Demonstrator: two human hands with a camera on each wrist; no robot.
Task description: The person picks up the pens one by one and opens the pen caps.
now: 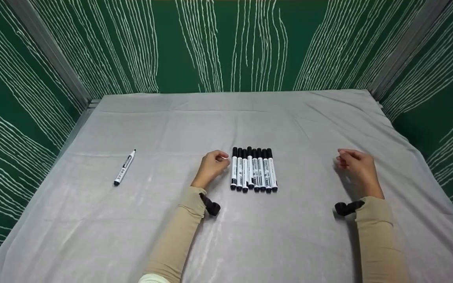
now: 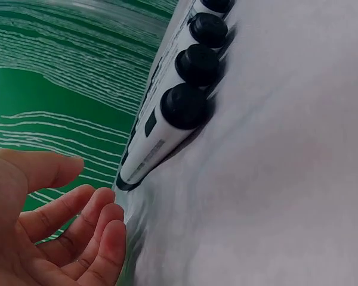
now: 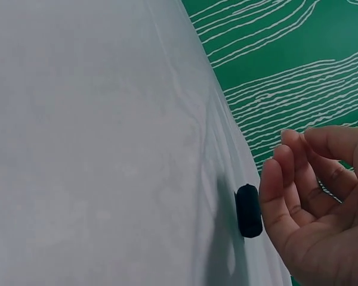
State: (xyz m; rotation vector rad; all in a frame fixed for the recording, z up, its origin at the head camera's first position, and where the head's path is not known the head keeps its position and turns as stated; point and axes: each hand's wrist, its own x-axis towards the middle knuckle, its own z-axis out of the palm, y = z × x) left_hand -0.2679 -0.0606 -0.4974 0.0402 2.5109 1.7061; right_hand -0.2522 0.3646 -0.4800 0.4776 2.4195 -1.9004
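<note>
Several white markers with black caps, a row of markers (image 1: 255, 169), lie side by side on the grey cloth (image 1: 289, 243). Just left of the row is my left hand (image 1: 211, 167), fingers loosely curled and nothing between them. In the left wrist view its fingertips are close to the outermost marker (image 2: 158, 140). My right hand (image 1: 358, 169) is well to the right of the row, its thumb tip meeting the index finger, with nothing visible in it. A short black cylinder (image 3: 249, 211) shows beside its fingers in the right wrist view.
A single marker (image 1: 125, 168) lies slanted on the cloth, far to the left. Green panels (image 1: 309, 47) with white wavy lines stand behind and at both sides, joined by grey posts (image 1: 403, 51). Black wrist mounts (image 1: 210, 206) sit on both sleeves.
</note>
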